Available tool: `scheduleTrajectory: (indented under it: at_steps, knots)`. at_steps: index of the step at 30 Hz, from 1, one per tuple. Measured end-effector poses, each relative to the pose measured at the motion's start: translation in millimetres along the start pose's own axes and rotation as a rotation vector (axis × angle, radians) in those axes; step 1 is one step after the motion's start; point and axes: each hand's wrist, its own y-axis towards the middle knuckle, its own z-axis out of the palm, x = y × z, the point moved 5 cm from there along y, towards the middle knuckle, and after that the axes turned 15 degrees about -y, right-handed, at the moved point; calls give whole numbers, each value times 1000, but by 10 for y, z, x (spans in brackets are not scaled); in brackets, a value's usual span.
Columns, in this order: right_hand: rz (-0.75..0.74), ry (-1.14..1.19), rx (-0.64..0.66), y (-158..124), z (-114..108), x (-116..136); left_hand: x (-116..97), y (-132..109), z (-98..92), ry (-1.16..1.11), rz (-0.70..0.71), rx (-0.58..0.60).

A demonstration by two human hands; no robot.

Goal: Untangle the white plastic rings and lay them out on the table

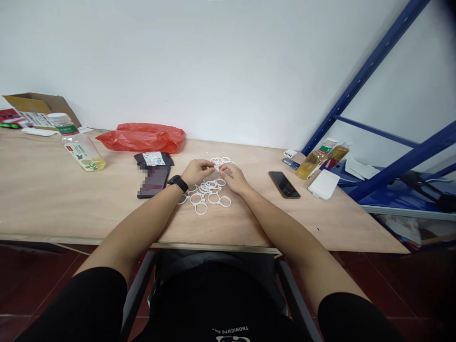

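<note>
My left hand (196, 172) and my right hand (235, 178) meet above the middle of the table, fingertips pinched together. Between them is a small part of a white plastic ring (216, 167); its exact shape is mostly hidden by the fingers. Just in front of the hands lies a loose cluster of several white plastic rings (201, 213) with small tabs, some overlapping. Behind my fingertips a second group of white rings (225, 158) rests on the table. A dark smartwatch (178, 182) is on my left wrist.
On the wooden table (89, 204), left of the hands, are a dark plastic mailing bag (156, 178), a red plastic bag (142, 137), a drink bottle (80, 147) and a cardboard box (53, 107). Rightward lie a phone (284, 185), a white case (325, 184) and a tea bottle (315, 160).
</note>
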Motion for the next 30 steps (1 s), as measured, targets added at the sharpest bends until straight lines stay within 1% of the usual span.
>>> scheduleTrajectory:
  at_steps: [3, 6, 8, 11, 15, 18, 21, 24, 26, 30]
  knots:
    - [20, -3, -8, -5, -2, 15, -84, -22, 31, 68, 62, 5]
    - [81, -9, -42, -9, -14, 7, -220, -57, 86, 174, 172, 61]
    - [86, -6, -61, -8, -25, 12, -301, -80, 120, 216, 226, 102]
    - [25, -49, -72, -2, -44, 41, -374, -98, 140, 246, 261, 128]
    - [-80, -204, -86, 2, -77, 89, -413, -104, 152, 270, 320, 153]
    - [-159, -307, -121, -9, -103, 123, -428, -109, 168, 293, 381, 164]
    - [-213, -363, -159, -36, -120, 143, -442, -117, 193, 306, 431, 167]
    - [-238, -393, -176, -63, -119, 155, -452, -121, 220, 306, 451, 174]
    - [-222, -390, -178, -63, -114, 156, -452, -115, 223, 307, 444, 167]
    - [-163, -326, -179, -23, -103, 153, -391, -88, 173, 272, 363, 104]
